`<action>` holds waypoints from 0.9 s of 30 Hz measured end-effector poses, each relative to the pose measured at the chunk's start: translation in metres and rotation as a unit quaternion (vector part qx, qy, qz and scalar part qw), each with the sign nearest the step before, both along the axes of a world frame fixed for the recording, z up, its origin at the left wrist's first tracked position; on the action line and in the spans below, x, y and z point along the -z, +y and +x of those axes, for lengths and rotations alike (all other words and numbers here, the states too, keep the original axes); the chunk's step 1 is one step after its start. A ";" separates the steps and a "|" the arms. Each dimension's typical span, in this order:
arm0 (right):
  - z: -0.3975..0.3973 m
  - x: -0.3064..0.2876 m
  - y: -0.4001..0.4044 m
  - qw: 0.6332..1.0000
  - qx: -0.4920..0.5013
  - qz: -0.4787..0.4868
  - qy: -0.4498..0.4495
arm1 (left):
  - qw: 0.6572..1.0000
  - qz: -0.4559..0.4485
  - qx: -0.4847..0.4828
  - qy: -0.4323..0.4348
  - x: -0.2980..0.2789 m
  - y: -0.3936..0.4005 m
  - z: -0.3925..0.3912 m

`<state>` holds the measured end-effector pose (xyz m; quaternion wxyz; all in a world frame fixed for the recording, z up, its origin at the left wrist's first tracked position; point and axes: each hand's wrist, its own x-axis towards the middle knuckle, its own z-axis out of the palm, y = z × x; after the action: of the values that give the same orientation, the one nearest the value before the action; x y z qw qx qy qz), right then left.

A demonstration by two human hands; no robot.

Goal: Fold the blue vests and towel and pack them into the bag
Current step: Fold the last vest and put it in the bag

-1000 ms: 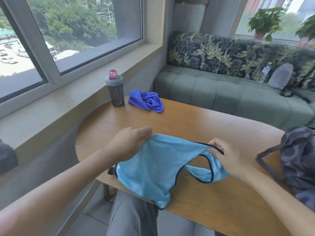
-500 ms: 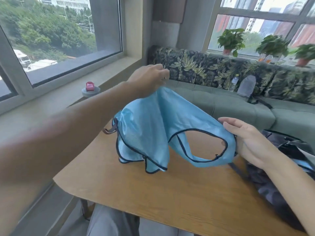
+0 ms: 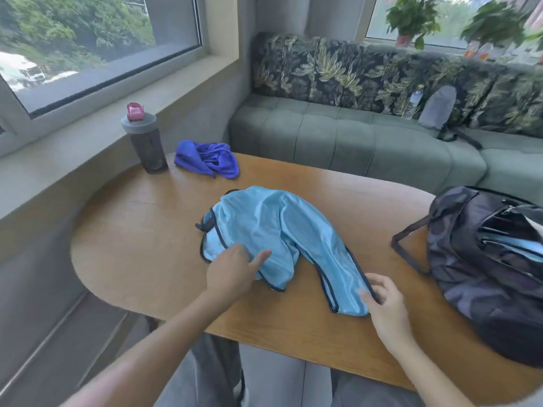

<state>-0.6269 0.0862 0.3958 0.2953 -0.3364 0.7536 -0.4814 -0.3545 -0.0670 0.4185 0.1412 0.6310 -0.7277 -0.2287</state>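
Two hands touch the blue vest [image 3: 273,224]: right hand [image 3: 385,306] pinches its near end, left hand [image 3: 229,274] rests on it, grip unclear.

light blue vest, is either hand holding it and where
Right hand pinches the light blue vest at its near dark-trimmed end; left hand rests on its left part, grip unclear.

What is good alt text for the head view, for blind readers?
A person's left hand rests on a light blue vest with dark trim on a rounded wooden table, while the right hand pinches its strap. At right, a dark patterned backpack.
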 end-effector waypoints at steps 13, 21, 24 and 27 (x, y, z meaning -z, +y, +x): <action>0.005 0.016 0.008 0.997 0.049 -0.056 0.027 | 0.958 0.034 -0.202 0.200 0.006 -0.005 -0.012; 0.005 0.013 0.010 0.996 0.051 -0.071 0.014 | 0.899 0.191 -0.086 0.385 -0.073 -0.028 -0.013; 0.004 0.015 0.011 0.996 0.051 -0.067 0.009 | 0.821 0.273 -0.028 0.500 -0.120 -0.048 -0.010; 0.003 0.016 0.011 0.996 0.055 -0.067 0.013 | 0.739 0.252 -0.024 0.625 -0.155 -0.077 0.004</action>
<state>-0.6240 0.0970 0.3797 0.2357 -0.3194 0.7410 -0.5417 -0.3508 -0.1440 0.5738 0.4055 0.3763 -0.3768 -0.7429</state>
